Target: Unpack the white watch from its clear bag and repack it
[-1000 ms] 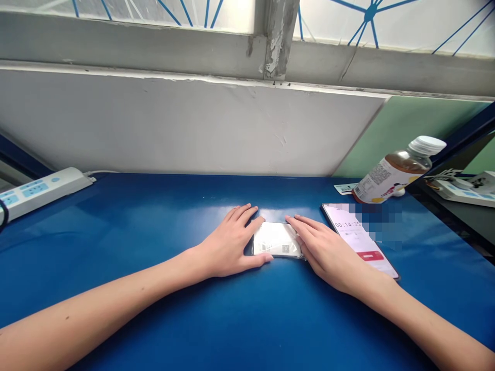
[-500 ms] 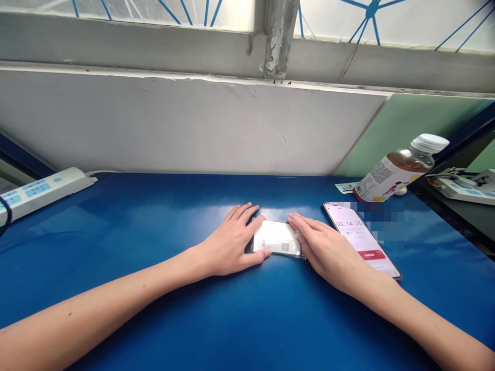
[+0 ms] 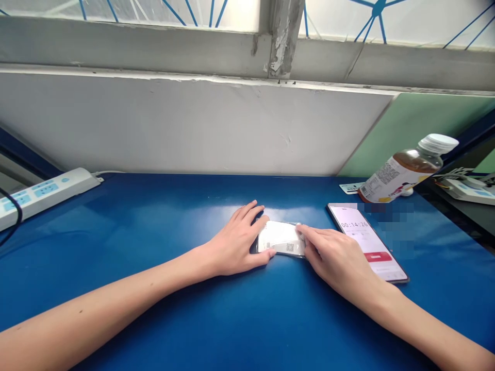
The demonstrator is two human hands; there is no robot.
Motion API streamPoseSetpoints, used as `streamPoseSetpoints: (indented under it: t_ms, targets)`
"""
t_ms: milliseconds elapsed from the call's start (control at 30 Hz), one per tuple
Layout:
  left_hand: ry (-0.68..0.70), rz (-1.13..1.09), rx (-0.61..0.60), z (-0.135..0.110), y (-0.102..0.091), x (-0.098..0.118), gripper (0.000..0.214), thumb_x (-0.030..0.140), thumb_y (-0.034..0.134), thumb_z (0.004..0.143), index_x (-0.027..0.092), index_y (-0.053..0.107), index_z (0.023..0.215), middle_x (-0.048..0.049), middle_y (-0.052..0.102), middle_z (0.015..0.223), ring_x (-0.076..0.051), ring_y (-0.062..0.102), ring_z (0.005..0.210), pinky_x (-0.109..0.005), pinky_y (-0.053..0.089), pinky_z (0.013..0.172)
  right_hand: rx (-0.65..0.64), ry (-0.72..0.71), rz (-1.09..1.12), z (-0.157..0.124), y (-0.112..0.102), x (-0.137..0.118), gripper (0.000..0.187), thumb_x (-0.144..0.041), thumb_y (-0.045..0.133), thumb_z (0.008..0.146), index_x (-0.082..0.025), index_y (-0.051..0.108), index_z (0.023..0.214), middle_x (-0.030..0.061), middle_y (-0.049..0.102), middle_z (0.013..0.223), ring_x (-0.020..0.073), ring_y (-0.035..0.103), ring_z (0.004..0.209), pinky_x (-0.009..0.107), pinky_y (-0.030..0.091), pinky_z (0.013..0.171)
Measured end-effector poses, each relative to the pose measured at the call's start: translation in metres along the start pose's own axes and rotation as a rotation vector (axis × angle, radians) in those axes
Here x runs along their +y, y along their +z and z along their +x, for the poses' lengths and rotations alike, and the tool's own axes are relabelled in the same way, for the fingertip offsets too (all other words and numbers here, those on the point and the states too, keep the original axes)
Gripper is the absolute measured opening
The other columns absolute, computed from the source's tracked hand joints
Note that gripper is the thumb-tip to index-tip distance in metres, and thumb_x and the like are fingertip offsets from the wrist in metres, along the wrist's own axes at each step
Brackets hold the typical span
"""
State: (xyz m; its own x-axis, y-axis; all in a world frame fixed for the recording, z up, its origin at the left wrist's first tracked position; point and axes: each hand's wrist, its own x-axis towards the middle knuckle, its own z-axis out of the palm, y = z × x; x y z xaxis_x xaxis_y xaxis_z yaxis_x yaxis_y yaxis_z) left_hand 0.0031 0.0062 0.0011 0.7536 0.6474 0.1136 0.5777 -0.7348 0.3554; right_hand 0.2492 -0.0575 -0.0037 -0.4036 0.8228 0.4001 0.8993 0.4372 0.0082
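Note:
A flat white packet (image 3: 281, 238) in clear plastic wrap, with a small printed square code near its lower right, lies on the blue table (image 3: 216, 319). My left hand (image 3: 242, 242) holds the packet's left end between thumb and index finger, the other fingers spread over the tabletop. At the opposite end, my right hand (image 3: 338, 252) has its bent fingertips closed on the packet's right edge, index finger on top. The right thumb is mostly hidden. Just beyond the right hand rests a phone (image 3: 373, 239) with a timer on its screen.
A bottle (image 3: 402, 172) of brown drink with a white cap stands at the back right, beside a small label card (image 3: 350, 188). On the left is a white power strip (image 3: 50, 193) with a black cable (image 3: 17, 219). A wall (image 3: 185, 123) bounds the table's far side.
My right hand's fingers have bent and shifted onto the packet's right edge, where they were straighter before. My left hand keeps its place on the packet. The whole view has shifted slightly.

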Motion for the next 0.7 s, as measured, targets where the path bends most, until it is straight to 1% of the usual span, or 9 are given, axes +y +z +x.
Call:
streamPoseSetpoints:
  t_ms: [100, 167, 200, 267, 367, 433, 533, 600, 700]
  targets:
    - [0.003, -0.020, 0.012, 0.000, 0.001, -0.001, 0.061, 0.051, 0.060, 0.089, 0.014, 0.047, 0.136, -0.0214, 0.038, 0.152, -0.040, 0.020, 0.149, -0.058, 0.032, 0.116, -0.002, 0.133, 0.006, -0.001, 0.002, 0.003, 0.031, -0.017, 0.045, 0.090, -0.015, 0.067, 0.110, 0.0063, 0.077, 0.074, 0.0240, 0.071, 0.058, 0.033, 0.053, 0.049]
    - [-0.004, -0.026, 0.021, 0.000, 0.002, -0.002, 0.062, 0.049, 0.061, 0.088, 0.012, 0.047, 0.136, -0.0219, 0.041, 0.150, -0.040, 0.022, 0.148, -0.057, 0.033, 0.116, 0.007, 0.190, 0.019, -0.001, 0.003, 0.006, 0.035, -0.019, 0.046, 0.088, -0.014, 0.065, 0.117, 0.0037, 0.075, 0.068, 0.0242, 0.070, 0.054, 0.033, 0.050, 0.046]
    - [-0.008, -0.030, 0.030, 0.000, 0.002, -0.002, 0.062, 0.048, 0.061, 0.087, 0.012, 0.048, 0.135, -0.0219, 0.043, 0.149, -0.040, 0.024, 0.147, -0.057, 0.034, 0.115, 0.008, 0.194, 0.028, 0.000, 0.003, 0.008, 0.037, -0.019, 0.046, 0.088, -0.015, 0.063, 0.121, 0.0039, 0.076, 0.070, 0.0242, 0.070, 0.055, 0.033, 0.051, 0.047]
    - [-0.014, -0.037, 0.047, 0.000, 0.003, -0.001, 0.062, 0.048, 0.062, 0.086, 0.013, 0.048, 0.135, -0.0213, 0.046, 0.147, -0.041, 0.026, 0.147, -0.058, 0.035, 0.115, 0.007, 0.165, 0.053, 0.000, 0.003, 0.009, 0.039, -0.017, 0.045, 0.089, -0.016, 0.061, 0.124, 0.0062, 0.078, 0.081, 0.0242, 0.072, 0.062, 0.034, 0.054, 0.052]
    - [-0.014, -0.037, 0.063, -0.001, 0.003, -0.001, 0.060, 0.047, 0.061, 0.086, 0.013, 0.048, 0.134, -0.0207, 0.048, 0.145, -0.040, 0.027, 0.146, -0.057, 0.035, 0.115, 0.001, 0.077, 0.107, 0.000, 0.004, 0.009, 0.033, -0.014, 0.045, 0.091, -0.017, 0.064, 0.118, 0.0109, 0.077, 0.105, 0.0259, 0.074, 0.089, 0.037, 0.060, 0.072]
    - [-0.015, -0.028, 0.062, -0.001, 0.003, -0.001, 0.059, 0.046, 0.059, 0.086, 0.011, 0.048, 0.133, -0.0213, 0.048, 0.145, -0.040, 0.027, 0.146, -0.056, 0.035, 0.115, 0.021, 0.052, 0.119, 0.000, 0.004, 0.009, 0.028, -0.014, 0.047, 0.092, -0.017, 0.066, 0.112, 0.0124, 0.074, 0.115, 0.0274, 0.072, 0.099, 0.040, 0.060, 0.080]
    - [-0.019, -0.011, 0.050, 0.000, 0.002, -0.001, 0.060, 0.045, 0.059, 0.086, 0.010, 0.047, 0.133, -0.0220, 0.048, 0.145, -0.040, 0.028, 0.146, -0.056, 0.035, 0.115, 0.066, 0.054, 0.090, 0.002, 0.003, 0.011, 0.022, -0.017, 0.050, 0.092, -0.017, 0.069, 0.103, 0.0143, 0.071, 0.118, 0.0291, 0.071, 0.096, 0.043, 0.061, 0.076]
    - [-0.017, 0.001, 0.037, 0.000, 0.002, -0.001, 0.061, 0.045, 0.058, 0.086, 0.009, 0.046, 0.134, -0.0228, 0.047, 0.145, -0.040, 0.029, 0.146, -0.056, 0.035, 0.115, 0.075, 0.037, 0.091, 0.004, 0.002, 0.013, 0.020, -0.018, 0.051, 0.093, -0.017, 0.070, 0.098, 0.0146, 0.070, 0.114, 0.0289, 0.069, 0.094, 0.043, 0.060, 0.075]
    - [-0.008, 0.005, 0.034, 0.000, 0.003, -0.002, 0.062, 0.045, 0.058, 0.086, 0.008, 0.046, 0.133, -0.0240, 0.046, 0.146, -0.040, 0.029, 0.145, -0.056, 0.033, 0.116, 0.049, 0.005, 0.142, 0.006, 0.003, 0.016, 0.020, -0.018, 0.052, 0.094, -0.018, 0.071, 0.100, 0.0130, 0.071, 0.104, 0.0278, 0.067, 0.095, 0.043, 0.059, 0.078]
